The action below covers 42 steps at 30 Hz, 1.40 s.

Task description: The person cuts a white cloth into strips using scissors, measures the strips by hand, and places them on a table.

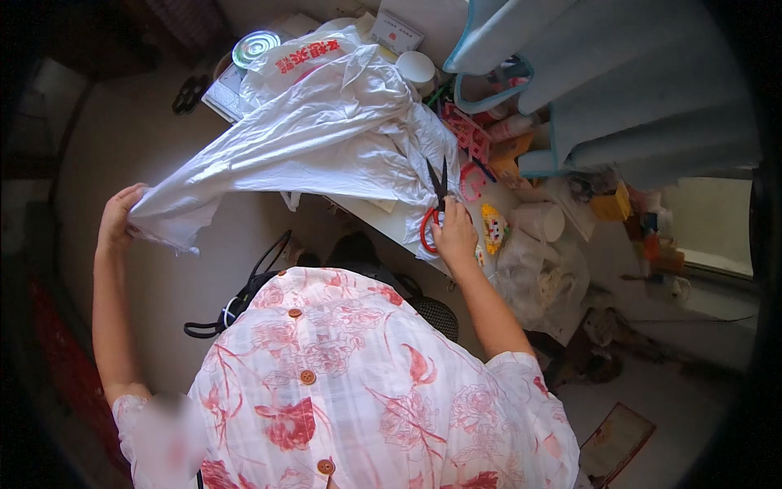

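Note:
A large crumpled white cloth [317, 140] covers much of the white table [379, 217]. Out to the left, past the table's edge, my left hand [122, 214] grips a corner of it and holds that end stretched in the air. A frayed edge with loose threads hangs below those fingers. My right hand [457, 235] holds scissors [437, 189] with red handles and dark blades. The blades are parted and point away from me, lying over the right part of the cloth. Whether any fabric is between them I cannot tell.
Behind the cloth are a printed plastic bag [305, 55], a round tin [255, 49] and a white round lid [415, 66]. Pink baskets [467, 131], a yellow beaded piece [492, 227] and a clear plastic bag [537, 281] crowd the right. A pale curtain [641, 91] hangs there.

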Each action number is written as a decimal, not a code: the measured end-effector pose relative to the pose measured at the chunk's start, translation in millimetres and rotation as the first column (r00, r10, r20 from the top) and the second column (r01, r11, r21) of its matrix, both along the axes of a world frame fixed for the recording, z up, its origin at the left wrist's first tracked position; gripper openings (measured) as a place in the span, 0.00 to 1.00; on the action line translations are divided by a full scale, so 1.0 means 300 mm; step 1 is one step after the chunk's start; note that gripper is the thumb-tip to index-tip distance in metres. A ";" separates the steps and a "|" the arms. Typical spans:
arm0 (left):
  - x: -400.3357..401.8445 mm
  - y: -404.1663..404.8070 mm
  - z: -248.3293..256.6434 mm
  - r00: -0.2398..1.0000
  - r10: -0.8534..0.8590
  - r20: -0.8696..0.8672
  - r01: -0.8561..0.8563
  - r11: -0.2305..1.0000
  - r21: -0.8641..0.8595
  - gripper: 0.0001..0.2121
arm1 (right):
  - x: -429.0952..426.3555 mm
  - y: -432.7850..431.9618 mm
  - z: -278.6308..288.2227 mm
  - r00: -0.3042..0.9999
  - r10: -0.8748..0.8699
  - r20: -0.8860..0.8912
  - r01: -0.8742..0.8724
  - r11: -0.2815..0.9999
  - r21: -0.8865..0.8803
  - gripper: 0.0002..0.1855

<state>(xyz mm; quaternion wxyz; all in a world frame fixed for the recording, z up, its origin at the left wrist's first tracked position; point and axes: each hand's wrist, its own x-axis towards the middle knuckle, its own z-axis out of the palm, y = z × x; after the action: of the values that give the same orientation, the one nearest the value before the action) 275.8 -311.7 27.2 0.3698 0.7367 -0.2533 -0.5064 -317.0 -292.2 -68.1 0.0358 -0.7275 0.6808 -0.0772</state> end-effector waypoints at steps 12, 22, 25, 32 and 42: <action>-0.011 -0.004 -0.031 0.990 -0.121 0.078 0.124 0.992 -0.037 0.11 | -0.080 -0.053 -0.008 0.909 -0.252 0.331 0.189 0.959 0.212 0.24; -0.143 0.155 0.086 0.999 0.011 0.041 -0.012 1.000 0.019 0.13 | -0.094 -0.068 0.000 0.997 -0.071 0.021 0.068 0.989 0.129 0.18; -0.183 0.181 0.104 0.999 0.016 0.032 -0.016 1.000 0.026 0.14 | -0.107 -0.040 0.005 0.997 0.052 -0.062 -0.054 0.998 -0.023 0.19; -0.326 0.226 0.182 0.989 0.127 -0.077 -0.126 0.992 0.010 0.11 | -0.153 -0.060 0.099 0.990 -0.089 0.111 0.073 0.987 0.146 0.21; -0.384 0.206 0.224 0.946 0.074 -0.314 -0.075 0.997 0.009 0.12 | 0.227 0.174 0.202 -0.166 -0.349 0.922 -0.081 0.937 0.340 0.22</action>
<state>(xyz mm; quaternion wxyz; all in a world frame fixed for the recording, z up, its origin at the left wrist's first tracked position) 160.6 -250.0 94.5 0.4255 0.6551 -0.1638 -0.6025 -249.0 -239.9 -7.5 0.6325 -0.3224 0.4900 -0.5058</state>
